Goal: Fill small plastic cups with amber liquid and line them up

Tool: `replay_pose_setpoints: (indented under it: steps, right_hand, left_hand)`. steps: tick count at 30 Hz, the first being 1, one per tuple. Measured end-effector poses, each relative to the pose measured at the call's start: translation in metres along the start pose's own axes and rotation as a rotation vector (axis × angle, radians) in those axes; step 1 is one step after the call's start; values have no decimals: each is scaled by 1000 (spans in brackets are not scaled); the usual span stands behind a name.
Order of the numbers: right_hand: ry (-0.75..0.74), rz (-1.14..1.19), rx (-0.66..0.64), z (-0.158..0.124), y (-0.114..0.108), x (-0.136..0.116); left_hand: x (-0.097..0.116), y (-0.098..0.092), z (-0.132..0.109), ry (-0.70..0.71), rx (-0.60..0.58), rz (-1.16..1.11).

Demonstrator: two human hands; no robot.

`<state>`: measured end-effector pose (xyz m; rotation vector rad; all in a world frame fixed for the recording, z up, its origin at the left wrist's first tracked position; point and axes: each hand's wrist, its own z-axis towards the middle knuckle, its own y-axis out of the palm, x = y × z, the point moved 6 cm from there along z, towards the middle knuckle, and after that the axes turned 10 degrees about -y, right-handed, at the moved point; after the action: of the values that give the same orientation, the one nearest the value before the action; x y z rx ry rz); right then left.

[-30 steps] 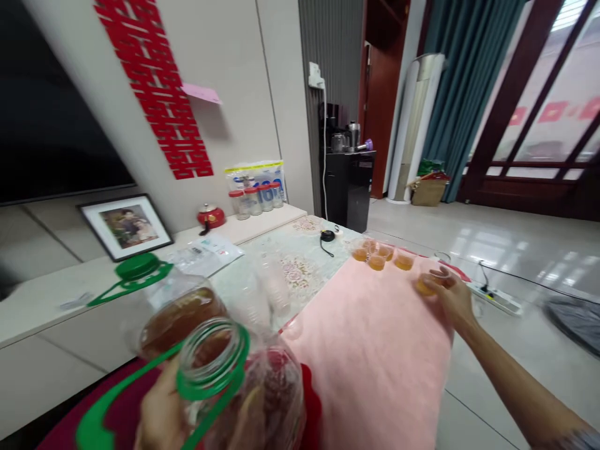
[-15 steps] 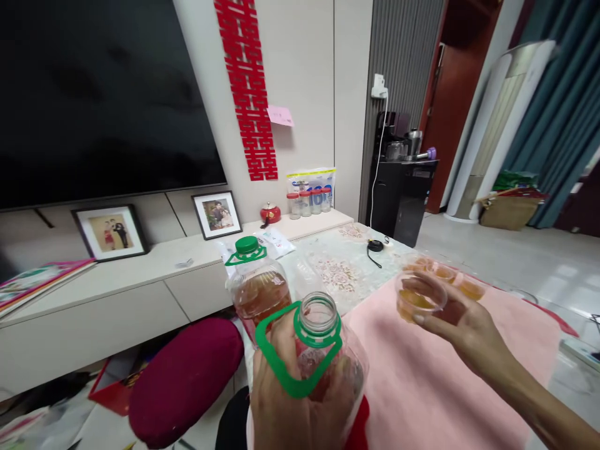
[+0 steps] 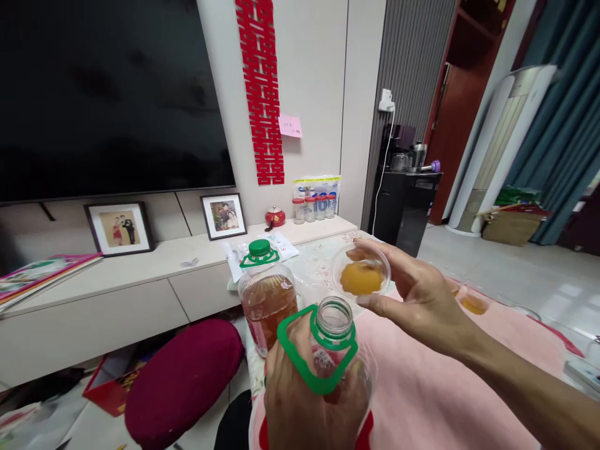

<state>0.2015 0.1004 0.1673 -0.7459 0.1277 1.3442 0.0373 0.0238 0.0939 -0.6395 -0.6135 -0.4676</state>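
My left hand (image 3: 312, 394) is wrapped round a clear plastic jug (image 3: 335, 317) with an uncapped neck and a green carry handle (image 3: 285, 340). Some dark liquid and bubbles show inside it, partly hidden by my fingers. Between thumb and fingers, my right hand (image 3: 412, 287) grips a clear plastic cup (image 3: 360, 278) holding amber liquid. The cup is tilted and hangs just above and beyond the jug's open mouth, apart from it. Behind the left hand stands a second jug (image 3: 269, 303), capped in green and filled with brownish liquid.
A pink cloth (image 3: 422, 381) covers the near table, with several cups of amber liquid (image 3: 473, 303) at its right. A maroon stool (image 3: 185, 378) stands at the left. Framed photos (image 3: 119, 229) and lidded jars (image 3: 309, 209) line the low cabinet (image 3: 94, 306).
My right hand has carried the cup leftward from over the pink cloth to near the jug's mouth and tipped it. My left hand keeps its hold on the jug. The view has shifted slightly.
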Motion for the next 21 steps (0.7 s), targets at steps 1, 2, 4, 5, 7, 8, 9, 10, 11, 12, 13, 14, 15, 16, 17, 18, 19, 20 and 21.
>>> replay_pose_setpoints:
  steps: [1,2,4,5,7,8,9,10,11,12,13,14,15,16,17,18,19,20,21]
  right_hand:
    - [-45,-33,-14,2,1,-4]
    - [-86,-68,-29,3,1,-7]
    - [-165,-139,-57,5,2,-12]
    - [-206,-171,-69,6,2,-14]
    - [-287,-223,-88,7,3,-18]
    - [-324,-240,-93,7,3,-20]
    - [-355,-254,-97,8,3,-22]
    - [-379,-265,-98,8,3,-23]
    - [-398,-276,-98,9,4,-24]
    - [-412,-286,-99,9,4,-26]
    - [-422,-295,-99,9,4,-27]
    - [-433,-303,-99,9,4,-28]
    - [-443,-308,-97,10,3,-29]
    - [-455,-312,-95,10,3,-30]
    - [-466,-315,-96,10,3,-32]
    - [-477,-317,-97,11,3,-34]
    - [-489,-319,-99,11,3,-35]
    - [-499,-321,-103,12,4,-37]
    - [-510,-324,-109,12,4,-39]
  left_hand:
    - [1,0,0,11,10,2]
    - [2,0,0,19,20,3]
    - [3,-1,0,26,35,5]
    - [3,-1,1,24,35,6]
    - [3,-2,1,21,34,8]
    - [3,-2,1,19,34,10]
    - [4,-2,1,20,33,9]
    - [4,-2,1,22,31,7]
    - [4,-2,1,25,29,2]
    - [4,-2,1,29,26,-5]
    - [4,-2,1,32,23,-12]
    - [4,-2,0,36,21,-20]
    - [3,-1,0,37,21,-27]
    - [3,-1,0,36,21,-32]
    - [3,0,-1,31,22,-35]
    - [2,0,-1,22,24,-37]
    - [1,1,-1,10,24,-38]
    - [1,1,-2,-4,23,-38]
    - [0,2,-2,-19,22,-41]
